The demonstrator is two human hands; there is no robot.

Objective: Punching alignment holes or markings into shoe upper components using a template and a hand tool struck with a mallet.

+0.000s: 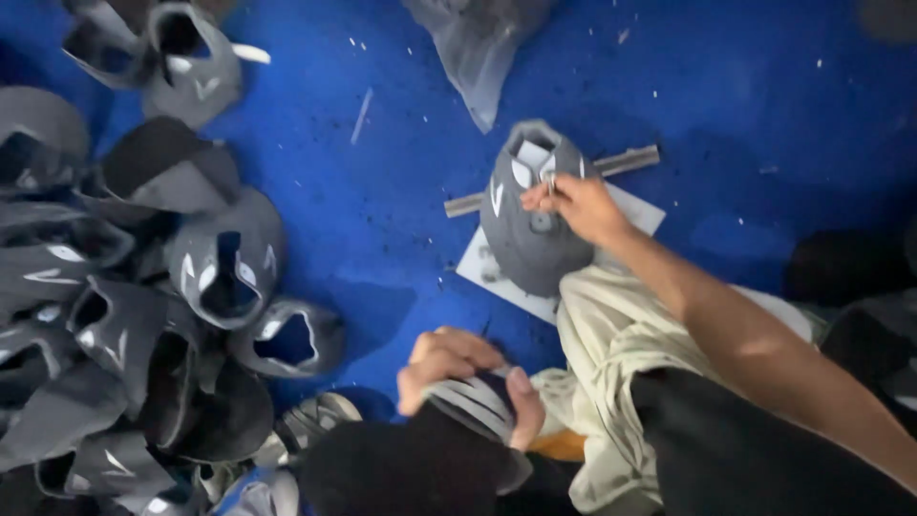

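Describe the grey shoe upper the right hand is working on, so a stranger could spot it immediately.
Start from the blue floor and skip the big heap of grey uppers on the left. Near the middle lies a white sheet crossed by a grey bar. The grey shoe upper sits alone on it, under the right hand, the only one apart from the pile.

Light is moderate and diffuse, brightest on the blue floor point(382, 220) at the centre; the upper right corner and the lower edge fall dark. Soft shadows lie beside the grey shoe uppers point(143, 315). The whole frame is soft, with motion blur smearing both hands and the pile's edges
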